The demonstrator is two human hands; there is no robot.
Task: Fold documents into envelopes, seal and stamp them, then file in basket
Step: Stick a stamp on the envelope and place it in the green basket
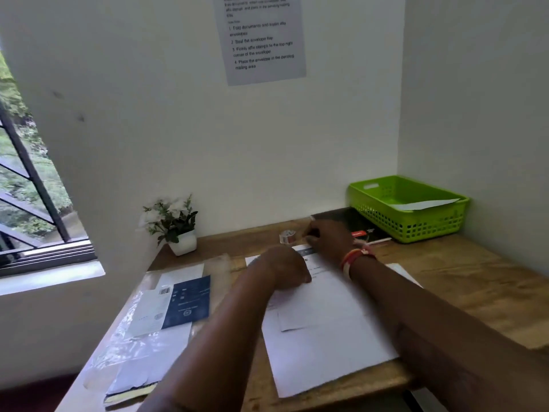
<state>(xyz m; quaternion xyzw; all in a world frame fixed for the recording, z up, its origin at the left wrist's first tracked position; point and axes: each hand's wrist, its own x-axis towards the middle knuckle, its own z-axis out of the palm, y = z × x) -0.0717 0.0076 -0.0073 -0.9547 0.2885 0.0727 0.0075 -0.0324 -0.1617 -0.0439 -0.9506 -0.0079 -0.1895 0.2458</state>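
Observation:
A stack of white documents lies on the wooden desk in front of me. A small white envelope rests on top of the stack. My left hand sits on the far part of the papers with its fingers curled under, and nothing shows in it. My right hand, with a red and white band at the wrist, is beyond it beside a small roll of stamps. Its fingertips pinch the loose end of that roll. The green basket stands at the back right with one envelope inside.
A plastic-wrapped pack of envelopes with a dark blue label lies at the left of the desk. A small potted plant stands in the back left corner. A dark folder lies beside the basket. An instruction sheet hangs on the wall.

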